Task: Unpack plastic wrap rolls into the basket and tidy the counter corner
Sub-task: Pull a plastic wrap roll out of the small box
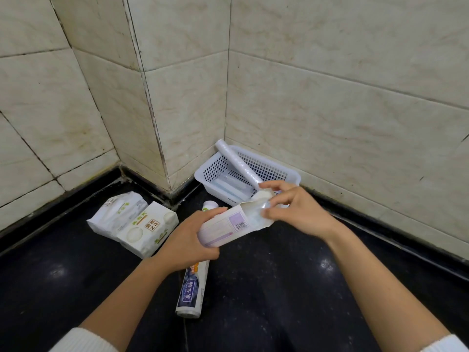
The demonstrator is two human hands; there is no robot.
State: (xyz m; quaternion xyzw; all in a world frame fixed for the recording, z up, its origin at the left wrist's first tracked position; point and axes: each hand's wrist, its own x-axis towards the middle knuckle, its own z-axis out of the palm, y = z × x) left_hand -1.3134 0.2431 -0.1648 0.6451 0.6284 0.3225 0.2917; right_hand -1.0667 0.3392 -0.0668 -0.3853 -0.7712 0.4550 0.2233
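My left hand (189,240) grips a pale purple-and-white paper sleeve (223,228) of plastic wrap, held tilted above the black counter (279,288). At the sleeve's torn open end, my right hand (291,207) pinches the white roll (262,199) that sticks out. A white perforated basket (286,174) sits in the wall corner just behind my hands. One unwrapped roll (237,163) leans in it, its top end over the back rim. Another flat pack lies on the basket's floor. A further wrapped roll (191,290) with a dark blue label lies on the counter under my left hand.
Two white paper-wrapped packs (132,223) with green print lie side by side at the left, near a jutting tiled wall corner (162,161). A white bottle cap (210,205) shows behind my left hand. Tiled walls close the counter at the back and right.
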